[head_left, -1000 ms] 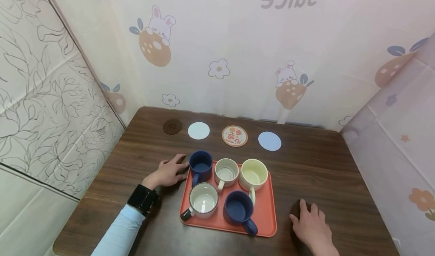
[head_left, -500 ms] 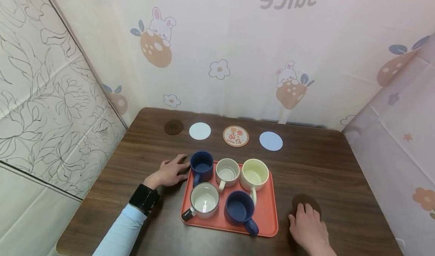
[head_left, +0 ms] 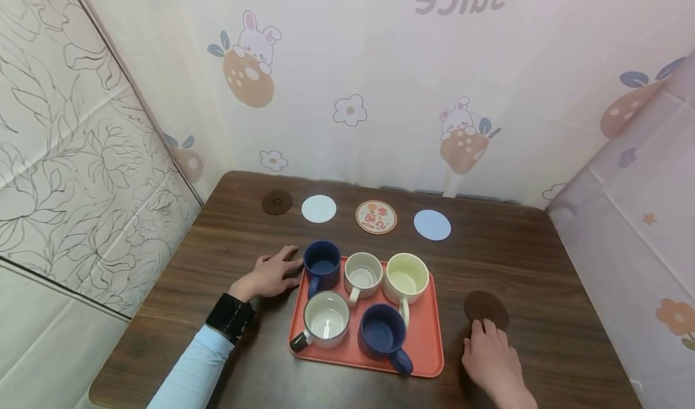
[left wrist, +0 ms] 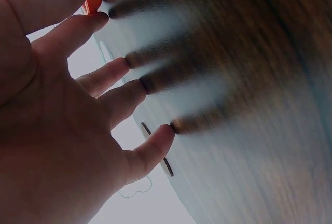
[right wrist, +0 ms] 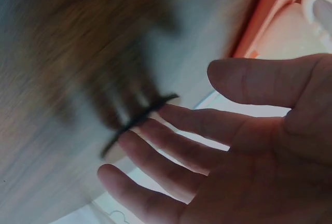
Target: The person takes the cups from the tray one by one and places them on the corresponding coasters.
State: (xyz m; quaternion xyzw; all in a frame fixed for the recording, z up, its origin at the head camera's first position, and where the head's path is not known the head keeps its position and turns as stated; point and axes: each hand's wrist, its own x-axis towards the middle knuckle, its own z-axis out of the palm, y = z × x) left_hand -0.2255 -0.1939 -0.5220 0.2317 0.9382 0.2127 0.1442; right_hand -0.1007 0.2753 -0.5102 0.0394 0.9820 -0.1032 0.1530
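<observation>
My left hand [head_left: 269, 274] lies flat on the wooden table [head_left: 228, 240], fingers spread, just left of the orange tray [head_left: 429, 345] and beside a dark blue mug [head_left: 321, 263]. The left wrist view shows that left hand [left wrist: 78, 110] with straight fingers touching the wood. My right hand [head_left: 490, 351] rests on the table to the right of the tray, its straight fingertips on the near edge of a dark brown coaster [head_left: 486, 307]. In the right wrist view the right hand [right wrist: 218, 146] shows flat fingers meeting the coaster's rim [right wrist: 140, 116]. Neither hand holds anything.
The tray carries several mugs: a white one [head_left: 362, 272], a cream one [head_left: 405, 276], a white one with a dark handle [head_left: 326, 321] and a second blue one [head_left: 382, 336]. A row of coasters lies at the back: brown [head_left: 277, 202], white [head_left: 318, 209], patterned [head_left: 376, 216], pale blue [head_left: 432, 224]. Curtain walls enclose the table.
The brown coaster has slid away from me, out from under my right hand, and now shows almost whole ahead of the fingertips. My left hand has stayed put.
</observation>
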